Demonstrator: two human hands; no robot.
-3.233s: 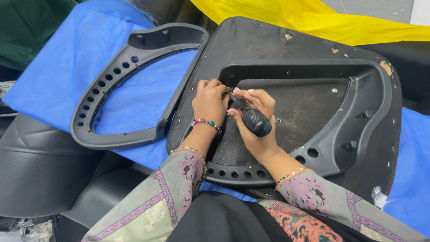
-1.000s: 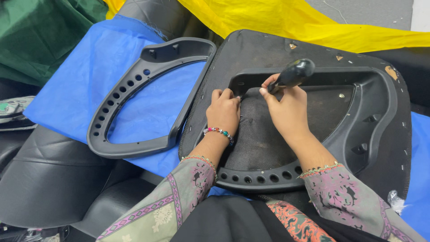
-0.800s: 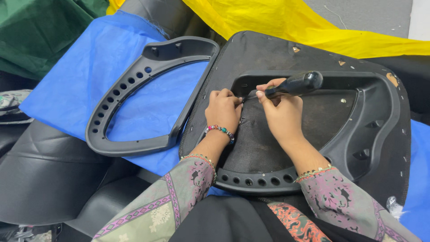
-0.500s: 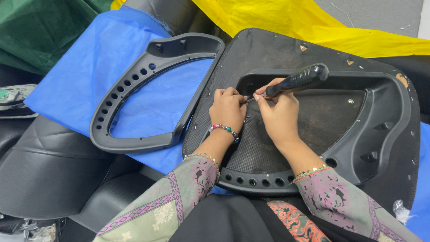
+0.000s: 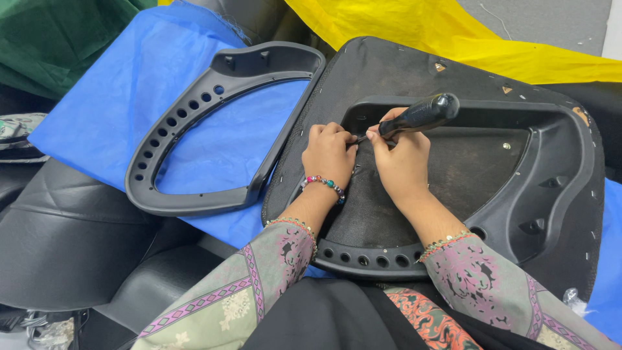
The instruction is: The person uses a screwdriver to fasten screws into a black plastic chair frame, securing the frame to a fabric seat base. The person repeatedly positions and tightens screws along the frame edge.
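Since the earlier frame I note little shift: right hand (image 5: 403, 150) grips the black-handled tool (image 5: 418, 115), tip meeting the curled, pinching left hand (image 5: 329, 152), which steadies fabric on the black seat panel (image 5: 453, 175) lying centre-right.

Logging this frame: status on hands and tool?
Right hand grips black-handled tool, tip at seat panel. Left hand pressed beside tip. Spare frame lies clear.

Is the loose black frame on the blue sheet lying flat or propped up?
Flat. The loose black frame lies on the blue sheet, blue showing through its opening, apart from both hands.
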